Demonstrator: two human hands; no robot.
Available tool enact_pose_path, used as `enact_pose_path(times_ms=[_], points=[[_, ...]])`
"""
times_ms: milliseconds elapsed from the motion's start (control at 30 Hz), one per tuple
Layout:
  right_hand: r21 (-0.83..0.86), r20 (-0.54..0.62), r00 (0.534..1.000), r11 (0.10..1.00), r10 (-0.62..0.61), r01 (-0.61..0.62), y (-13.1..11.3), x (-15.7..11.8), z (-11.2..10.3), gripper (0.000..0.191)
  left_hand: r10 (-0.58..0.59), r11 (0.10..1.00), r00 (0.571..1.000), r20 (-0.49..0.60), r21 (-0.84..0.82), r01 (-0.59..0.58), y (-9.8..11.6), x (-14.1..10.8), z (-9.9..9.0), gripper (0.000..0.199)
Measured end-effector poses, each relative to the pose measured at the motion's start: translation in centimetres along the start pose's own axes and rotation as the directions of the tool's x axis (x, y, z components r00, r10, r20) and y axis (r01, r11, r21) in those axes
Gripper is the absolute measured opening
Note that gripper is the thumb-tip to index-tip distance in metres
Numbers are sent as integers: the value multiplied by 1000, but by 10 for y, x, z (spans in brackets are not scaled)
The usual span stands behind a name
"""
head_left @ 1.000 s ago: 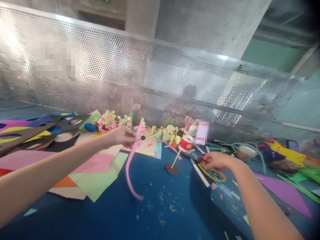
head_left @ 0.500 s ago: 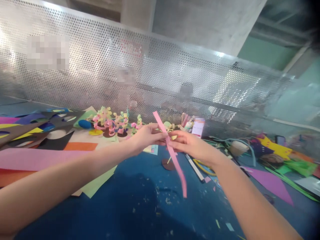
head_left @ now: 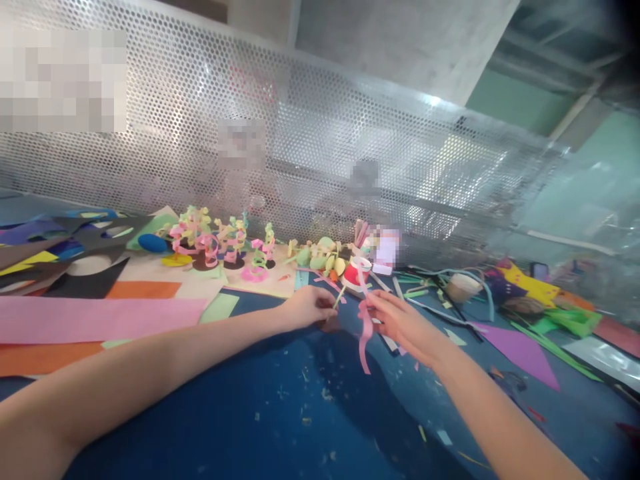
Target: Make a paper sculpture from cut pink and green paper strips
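Observation:
My left hand (head_left: 307,309) is closed in a pinch on a thin pale stick (head_left: 341,296), which leans up to the right. Under those fingertips shows part of a dark brown round base (head_left: 330,325). Beside it, my right hand (head_left: 400,323) pinches a pink paper strip (head_left: 367,337) between thumb and fingers. The strip's curled lower end dangles above the blue table (head_left: 240,413), and its upper end rises past the fingers. A red and white cup-shaped thing (head_left: 357,273) stands just behind the two hands.
Curly pink and yellow paper models (head_left: 200,240) stand at the back left. A pink sheet (head_left: 100,319) and other coloured sheets lie at left. At right are a paper cup (head_left: 463,288), a purple sheet (head_left: 523,353) and cords. A perforated metal screen (head_left: 310,133) closes off the back.
Both hands held the pink strip before. My left hand has let go of it and moved down to the stick. My right hand has kept the strip and lowered slightly.

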State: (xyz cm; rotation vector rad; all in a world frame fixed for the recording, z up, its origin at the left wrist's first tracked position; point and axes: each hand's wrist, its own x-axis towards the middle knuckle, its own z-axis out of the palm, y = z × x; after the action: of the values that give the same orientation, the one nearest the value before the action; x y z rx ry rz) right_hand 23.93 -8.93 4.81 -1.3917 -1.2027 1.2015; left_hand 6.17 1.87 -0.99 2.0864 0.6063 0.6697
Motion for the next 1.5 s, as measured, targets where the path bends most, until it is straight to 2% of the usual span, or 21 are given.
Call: enact_pose_path(times_ms=[167, 333, 500, 567, 633, 767, 867, 933, 1000, 1100, 1200, 1300, 1400, 1500], points=[[-30, 29, 999, 999, 15, -14, 0, -5, 0, 24, -5, 999, 1000, 4, -45, 5, 6, -8, -6, 22], [-71, 98, 994, 997, 38, -31, -12, -14, 0, 25, -46, 996, 998, 45, -76, 50, 15, -32, -19, 23], [-290, 211, 955, 946, 210, -145, -4, -16, 2, 32, -79, 993, 993, 91, -85, 87, 16, -52, -17, 20], [-332, 218, 939, 925, 266, -185, 2, -15, 3, 34, -75, 994, 995, 67, -73, 79, 17, -54, -15, 23], [-338, 218, 938, 922, 271, -188, 5, -15, 4, 31, -62, 996, 998, 24, -69, 63, 19, -55, -14, 26], [-322, 186, 957, 934, 221, -154, 3, -15, 4, 27, -80, 987, 997, -9, -138, 78, 24, -58, -14, 28], [-284, 108, 987, 955, 119, -84, -3, -15, 4, 27, -90, 981, 995, -49, -177, 80, 26, -60, -16, 30], [-247, 41, 999, 969, 26, -15, -7, -16, 5, 25, -57, 987, 989, -138, -157, 35, 27, -62, -18, 28], [-195, 1, 998, 979, -62, 61, -12, -18, 7, 23, -29, 992, 964, -266, -125, -4, 30, -63, -21, 26], [-114, 61, 993, 988, -102, 109, -20, -26, 13, 21, 4, 989, 914, -406, -131, -63, 39, -68, -24, 27], [-147, 215, 976, 989, 15, 17, -26, -38, 24, 19, 21, 954, 934, -358, -272, -126, 51, -78, -19, 29], [-188, 294, 945, 978, 140, -86, -22, -50, 38, 19, -80, 913, 968, -240, -406, -25, 61, -88, -6, 26], [-185, 304, 929, 970, 210, -159, -14, -63, 50, 21, -153, 899, 970, -189, -434, 57, 65, -95, 6, 22], [-250, 263, 951, 964, 160, -93, -12, -77, 52, 23, -221, 890, 961, -164, -436, 130, 66, -98, 12, 25]])
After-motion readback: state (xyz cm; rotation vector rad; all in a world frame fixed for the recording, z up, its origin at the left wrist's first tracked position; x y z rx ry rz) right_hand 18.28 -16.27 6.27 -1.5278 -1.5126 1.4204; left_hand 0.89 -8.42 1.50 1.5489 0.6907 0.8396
